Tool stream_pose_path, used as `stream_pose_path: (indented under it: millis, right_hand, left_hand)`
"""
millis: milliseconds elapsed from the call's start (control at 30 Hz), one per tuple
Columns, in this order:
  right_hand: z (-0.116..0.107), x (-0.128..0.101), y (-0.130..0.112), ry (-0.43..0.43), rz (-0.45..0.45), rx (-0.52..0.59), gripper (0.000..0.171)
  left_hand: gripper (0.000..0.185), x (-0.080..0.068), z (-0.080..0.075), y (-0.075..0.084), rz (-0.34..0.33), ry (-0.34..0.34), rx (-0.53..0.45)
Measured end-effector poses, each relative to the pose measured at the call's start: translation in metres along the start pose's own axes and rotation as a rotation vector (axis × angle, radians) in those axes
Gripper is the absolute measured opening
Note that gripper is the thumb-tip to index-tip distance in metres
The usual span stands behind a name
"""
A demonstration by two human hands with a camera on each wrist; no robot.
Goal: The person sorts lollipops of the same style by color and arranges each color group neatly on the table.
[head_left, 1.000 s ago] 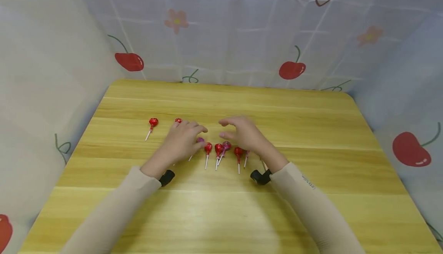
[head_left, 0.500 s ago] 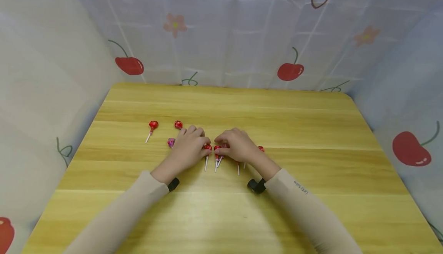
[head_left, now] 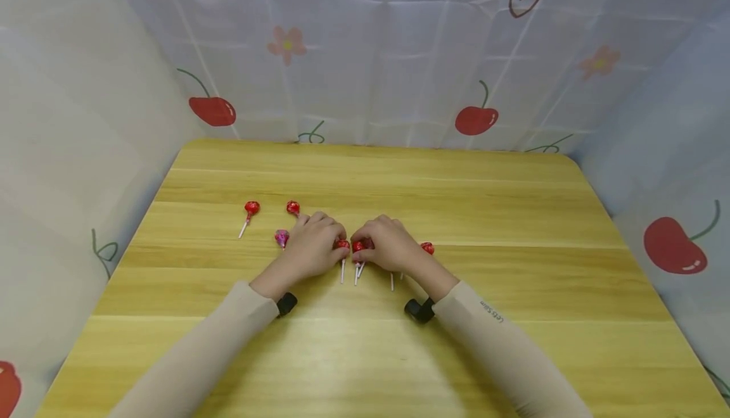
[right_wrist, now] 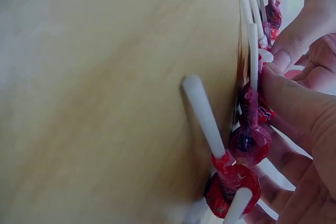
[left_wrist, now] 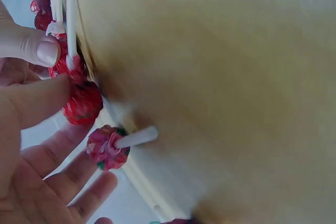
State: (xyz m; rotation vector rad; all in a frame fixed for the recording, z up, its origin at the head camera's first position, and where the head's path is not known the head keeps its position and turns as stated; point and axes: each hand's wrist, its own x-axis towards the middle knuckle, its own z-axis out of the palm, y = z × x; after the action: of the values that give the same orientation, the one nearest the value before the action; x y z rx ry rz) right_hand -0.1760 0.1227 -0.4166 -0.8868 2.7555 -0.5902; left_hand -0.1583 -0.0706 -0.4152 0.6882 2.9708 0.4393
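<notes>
Sleeves: two beige forearms come in from the near edge of the wooden table (head_left: 513, 215) and angle toward each other, each with a black wrist mount.
Left hand (head_left: 310, 250): palm down, knuckles up, fingers curled; thumb and forefinger pinch the head of a red lollipop (head_left: 342, 244), its white stick pointing back toward the person. The left wrist view shows the thumb (left_wrist: 31, 45) pressed against a red wrapper (left_wrist: 81, 100).
Right hand (head_left: 388, 248): mirrors the left, fingers curled down, fingertips closed on another red lollipop (head_left: 357, 247) just beside the first. In the right wrist view a fingertip (right_wrist: 294, 103) rests on the wrapped heads (the sticks lie flat on the wood).
Under the right hand: more white sticks (head_left: 391, 282) poke out toward the person; one red head (head_left: 428, 248) shows at its far right.
Left of the left hand: a pink lollipop (head_left: 282, 237) just beside the knuckles.
Farther back: two red lollipops (head_left: 293, 207) (head_left: 251, 208), apart from the hands.
Beyond the table: a curtain (head_left: 399, 57) printed with cherries, flowers and hearts.
</notes>
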Motion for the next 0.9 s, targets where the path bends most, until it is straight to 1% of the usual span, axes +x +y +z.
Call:
stream_pose_path:
  millis: [133, 200, 367, 500, 600, 667, 800, 900]
  right_hand:
    - [0.000, 0.000, 0.000, -0.003, -0.006, 0.015, 0.024]
    - [0.000, 0.000, 0.000, -0.001, -0.008, 0.022, 0.024]
    - [0.001, 0.001, 0.003, 0.008, -0.009, 0.034, 0.025]
    - [0.003, 0.001, 0.004, 0.000, -0.007, 0.042, 0.026]
    - [0.004, 0.001, 0.005, 0.004, -0.009, 0.047, 0.026]
    - [0.004, 0.001, 0.005, 0.004, -0.004, 0.048, 0.026]
    - [0.004, 0.000, 0.004, 0.000, 0.008, 0.042, 0.029]
    - [0.003, 0.000, 0.003, -0.002, 0.011, 0.044, 0.029]
  left_hand:
    - [0.021, 0.002, 0.001, -0.002, -0.024, -0.019, -0.084]
    - [0.020, 0.003, -0.002, -0.003, -0.032, -0.027, -0.147]
    - [0.020, 0.009, -0.017, -0.009, -0.053, -0.050, -0.302]
    - [0.023, 0.020, -0.031, -0.017, -0.086, -0.049, -0.373]
    - [0.025, 0.031, -0.038, -0.024, -0.116, -0.024, -0.403]
    - [0.025, 0.038, -0.040, -0.029, -0.141, -0.016, -0.418]
    - [0.026, 0.048, -0.039, -0.036, -0.189, -0.013, -0.421]
    - [0.025, 0.053, -0.034, -0.039, -0.203, -0.010, -0.392]
